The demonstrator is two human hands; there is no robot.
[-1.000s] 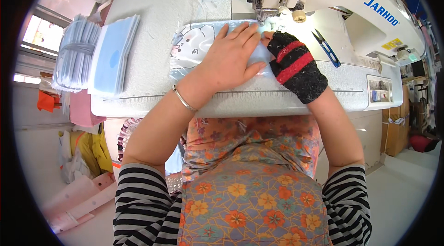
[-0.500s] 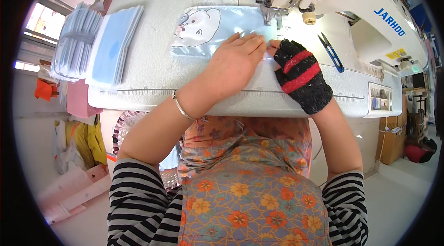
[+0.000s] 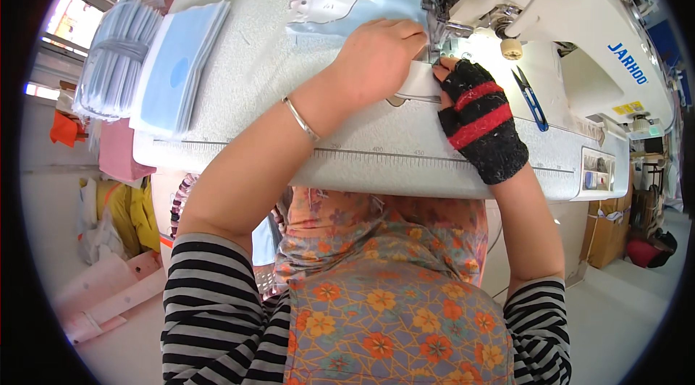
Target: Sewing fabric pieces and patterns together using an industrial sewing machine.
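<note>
Close in, I've got the left hand [image 3: 380, 66] bent softly at the knuckles, fingers together, over the near edge of the blue pouch [image 3: 380, 12]; whether it pinches that edge, I can't tell from my seat. Over to the right hand [image 3: 481, 120]: bare fingertips [image 3: 446, 66] poke from a black-and-red glove, bunched close by the needle area, their grip unreadable to me. The pouch lies flat beyond the left hand, its right end at the sewing machine [image 3: 597, 30], a white animal figure toward its left. Right of the glove, snips [image 3: 534, 104]; far left, a blue stack [image 3: 177, 70] beside a tied bundle [image 3: 119, 59].
</note>
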